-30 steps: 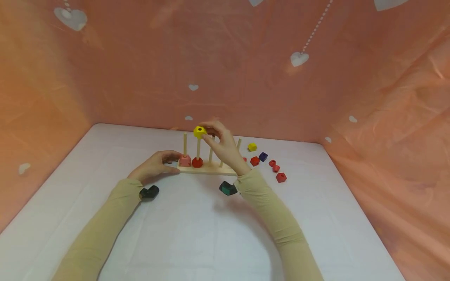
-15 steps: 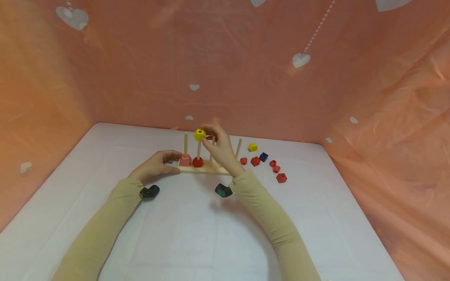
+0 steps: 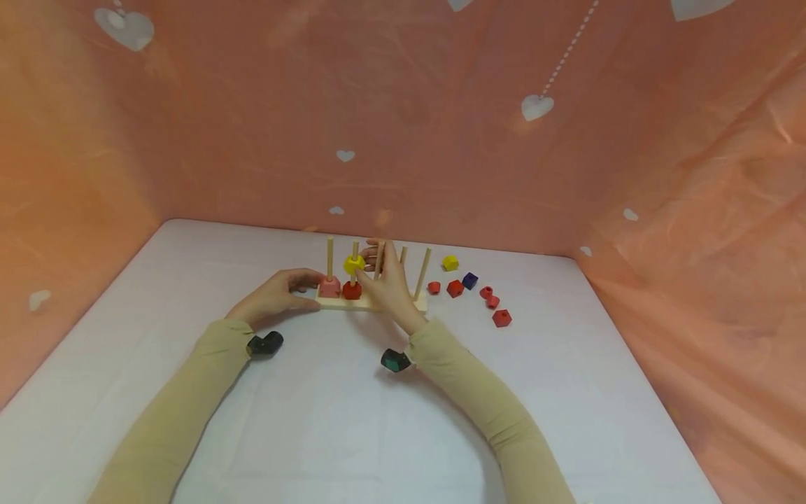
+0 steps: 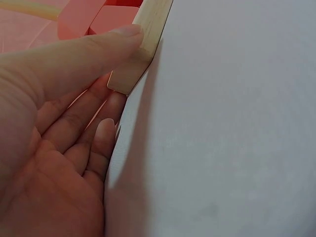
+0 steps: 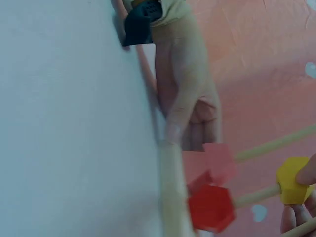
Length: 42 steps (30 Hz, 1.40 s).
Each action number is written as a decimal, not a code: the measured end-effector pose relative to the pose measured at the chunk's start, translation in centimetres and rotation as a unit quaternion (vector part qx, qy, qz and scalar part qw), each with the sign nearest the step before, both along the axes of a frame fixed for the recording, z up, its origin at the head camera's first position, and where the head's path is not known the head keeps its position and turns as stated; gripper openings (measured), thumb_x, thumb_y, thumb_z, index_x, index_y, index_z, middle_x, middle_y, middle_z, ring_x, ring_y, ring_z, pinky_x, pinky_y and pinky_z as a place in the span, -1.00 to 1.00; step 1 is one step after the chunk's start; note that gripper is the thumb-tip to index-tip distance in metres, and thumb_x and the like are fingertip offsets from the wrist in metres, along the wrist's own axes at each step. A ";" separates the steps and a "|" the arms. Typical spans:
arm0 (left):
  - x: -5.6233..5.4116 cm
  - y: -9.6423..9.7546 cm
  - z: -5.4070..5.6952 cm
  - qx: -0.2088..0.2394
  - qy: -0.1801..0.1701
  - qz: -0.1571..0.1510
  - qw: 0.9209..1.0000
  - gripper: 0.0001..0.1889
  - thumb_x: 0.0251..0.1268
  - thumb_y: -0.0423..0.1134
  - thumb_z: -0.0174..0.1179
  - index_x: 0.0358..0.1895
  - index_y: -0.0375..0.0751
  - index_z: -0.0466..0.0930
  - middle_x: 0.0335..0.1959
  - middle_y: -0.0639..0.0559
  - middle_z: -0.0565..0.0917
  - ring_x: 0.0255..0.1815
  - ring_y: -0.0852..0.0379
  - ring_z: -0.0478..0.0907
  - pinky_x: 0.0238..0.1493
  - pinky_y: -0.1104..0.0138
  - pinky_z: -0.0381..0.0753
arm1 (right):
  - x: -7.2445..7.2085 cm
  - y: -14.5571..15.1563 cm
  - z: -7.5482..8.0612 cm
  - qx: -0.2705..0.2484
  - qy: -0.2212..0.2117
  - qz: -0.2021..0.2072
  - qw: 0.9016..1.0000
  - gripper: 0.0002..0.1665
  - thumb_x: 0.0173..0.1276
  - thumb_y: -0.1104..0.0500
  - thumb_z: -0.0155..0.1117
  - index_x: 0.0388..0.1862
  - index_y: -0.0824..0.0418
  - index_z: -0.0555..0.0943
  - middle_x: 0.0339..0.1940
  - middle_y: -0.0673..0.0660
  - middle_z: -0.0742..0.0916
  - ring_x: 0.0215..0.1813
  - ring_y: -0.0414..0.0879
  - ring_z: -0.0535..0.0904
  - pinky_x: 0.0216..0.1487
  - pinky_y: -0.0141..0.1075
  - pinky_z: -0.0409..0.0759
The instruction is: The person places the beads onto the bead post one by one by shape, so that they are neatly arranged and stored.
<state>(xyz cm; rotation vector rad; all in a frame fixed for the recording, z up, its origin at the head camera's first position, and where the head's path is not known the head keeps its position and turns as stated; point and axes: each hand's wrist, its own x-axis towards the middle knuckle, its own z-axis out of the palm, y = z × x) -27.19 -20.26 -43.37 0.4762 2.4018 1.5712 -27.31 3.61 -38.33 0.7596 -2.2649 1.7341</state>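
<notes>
A wooden peg stand (image 3: 371, 304) with several upright pegs stands on the table. My left hand (image 3: 277, 297) grips its left end, thumb (image 4: 98, 54) along the front edge and fingers behind. A pink block (image 3: 329, 288) sits at the foot of the leftmost peg, and a red block (image 3: 352, 290) at the foot of the second. Partway down that second peg, a yellow block (image 3: 352, 264) is threaded above the red one, with a gap between them. My right hand (image 3: 392, 288) pinches the yellow block between thumb and fingers, as the right wrist view also shows.
To the right of the stand lie loose blocks: a yellow one (image 3: 450, 263), a dark purple one (image 3: 470, 281) and several red ones, the nearest a red block (image 3: 502, 318). Pink cloth (image 3: 441, 175) with white hearts rises behind the white table (image 3: 315, 420).
My right hand has lowered the yellow block from the top of the second peg to partway down it. My left hand keeps its grip on the stand.
</notes>
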 end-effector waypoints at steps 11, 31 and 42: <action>-0.1 0.1 -0.4 0.009 -0.019 0.007 1.000 -0.34 0.04 -0.24 0.44 0.26 -0.22 0.41 0.23 -0.13 0.47 0.24 -0.13 0.32 0.31 -0.06 0.20 | 0.3 0.2 -2.8 -0.014 -0.112 -0.005 0.994 -0.62 0.24 0.44 0.27 0.04 0.34 0.48 -0.03 0.18 0.60 -0.05 -0.01 0.55 0.00 -0.30 0.56; 0.0 0.1 -0.2 0.004 -0.026 0.013 1.000 -0.33 0.03 -0.24 0.44 0.27 -0.21 0.41 0.25 -0.14 0.45 0.24 -0.13 0.31 0.31 -0.05 0.20 | 2.3 3.3 -2.2 0.059 -0.101 0.038 0.992 -0.30 0.32 0.38 0.20 0.41 0.31 0.21 0.29 0.33 0.45 0.33 0.15 0.35 0.32 -0.11 0.30; 0.4 0.1 0.1 0.009 -0.039 0.021 0.999 -0.32 0.03 -0.21 0.45 0.28 -0.15 0.41 0.24 -0.09 0.44 0.21 -0.12 0.30 0.30 -0.01 0.23 | 3.6 6.7 -1.6 0.086 -0.061 0.086 0.991 -0.23 0.23 0.48 0.25 0.40 0.40 0.21 0.29 0.40 0.43 0.31 0.23 0.35 0.32 -0.02 0.29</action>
